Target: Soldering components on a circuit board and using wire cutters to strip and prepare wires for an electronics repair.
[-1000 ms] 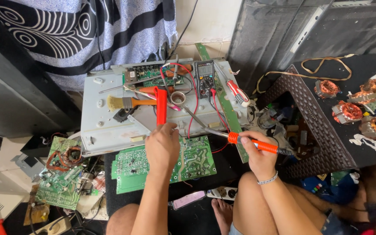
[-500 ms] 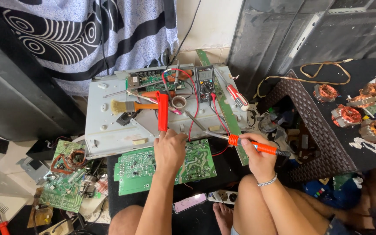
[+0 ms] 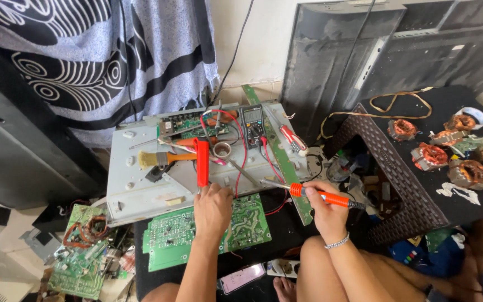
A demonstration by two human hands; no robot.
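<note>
Since the earlier frame my view has drifted slightly; both hands stay put. My left hand (image 3: pixel 212 208) rests, fingers curled, on the green circuit board (image 3: pixel 208 230). My right hand (image 3: pixel 322 208) grips the orange soldering iron (image 3: pixel 314 194), which points left toward the board, tip just beyond its far edge.

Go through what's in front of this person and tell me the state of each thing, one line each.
Left hand: resting on the green circuit board, fingers curled.
Right hand: gripping the orange soldering iron, tip pointing left.
Green circuit board: lying flat, solder side up.
Red tool: lying on the grey metal chassis.
Paintbrush: lying flat.
Multimeter: leads plugged in.
</note>
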